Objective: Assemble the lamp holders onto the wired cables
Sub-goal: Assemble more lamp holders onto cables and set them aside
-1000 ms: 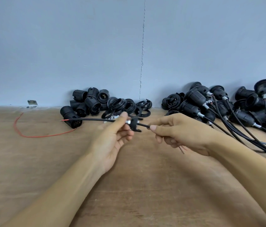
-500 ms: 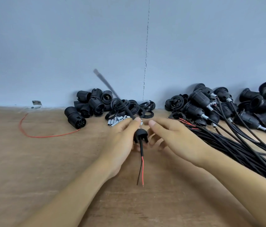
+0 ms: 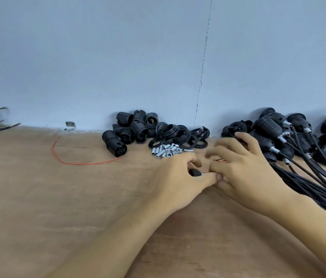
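**Cap in your left hand, its cable mostly out of sight**

The black cap [image 3: 195,173] sits low over the table, near its middle, with your left hand [image 3: 178,177] curled round it; only a sliver shows between thumb and forefinger. It looks like light, hard, smooth plastic, so hold it by the rim, not the slick dome. The cable should be limp and springy; take it close to the cap.

Your right hand [image 3: 246,169] touches the left at the thumbs. Its fingers are spread and blurred, and I cannot tell whether it holds anything. Red wire tips [image 3: 221,160] peek out beside it; which cable they belong to is hidden.

The cable bundle [image 3: 306,185] runs off the right edge, below the finished holders [image 3: 272,127]. Loose holder bodies [image 3: 130,127], rings [image 3: 178,135] and small metal fittings [image 3: 166,151] lie by the wall.
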{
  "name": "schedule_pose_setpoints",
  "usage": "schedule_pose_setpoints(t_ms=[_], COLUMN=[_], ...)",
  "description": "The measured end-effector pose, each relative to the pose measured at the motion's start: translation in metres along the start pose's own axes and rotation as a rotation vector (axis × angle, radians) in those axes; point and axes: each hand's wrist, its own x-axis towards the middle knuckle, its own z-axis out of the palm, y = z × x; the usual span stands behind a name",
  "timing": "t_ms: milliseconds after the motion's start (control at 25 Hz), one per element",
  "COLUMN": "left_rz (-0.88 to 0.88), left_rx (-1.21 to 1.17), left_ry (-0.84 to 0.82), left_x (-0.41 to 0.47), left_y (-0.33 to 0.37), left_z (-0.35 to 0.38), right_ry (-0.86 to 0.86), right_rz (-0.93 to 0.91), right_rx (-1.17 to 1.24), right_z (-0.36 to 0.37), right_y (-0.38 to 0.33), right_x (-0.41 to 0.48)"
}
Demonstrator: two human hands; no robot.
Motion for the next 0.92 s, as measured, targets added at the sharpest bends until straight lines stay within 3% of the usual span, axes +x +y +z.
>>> schedule_pose_setpoints(t_ms=[120,200,280,400,520,720,920], left_rz=[0.084,0.06,0.033,0.006,-0.04,-0.093,-0.122], left_rx=[0.075,0.057,0.05,-0.041,0.083,0.223,0.615], left_ry=[0.007,-0.067,-0.098,0.097,0.375,0.299,0.465], left_x=[0.001,0.001,0.004,0.013,0.026,0.028,0.027], left_y=[-0.008,-0.016,-0.023,-0.027,-0.038,-0.043,-0.043], left_z=[-0.003,-0.007,-0.01,-0.017,-0.03,-0.032,-0.042], right_ry=[-0.18,-0.393,-0.498,-0.594,-0.541,-0.309,-0.157], right_rz=[0.03,0.123,0.216,0.336,0.338,0.389,0.503], right_rx=[0.005,0.0,0.016,0.158,0.159,0.093,0.136], right_z=[-0.001,-0.003,-0.008,-0.016,-0.023,0.003,0.017], right_y=[0.012,0.014,0.019,0.018,0.004,-0.015,-0.006], right_x=[-0.003,-0.002,0.001,0.005,0.008,0.012,0.007])
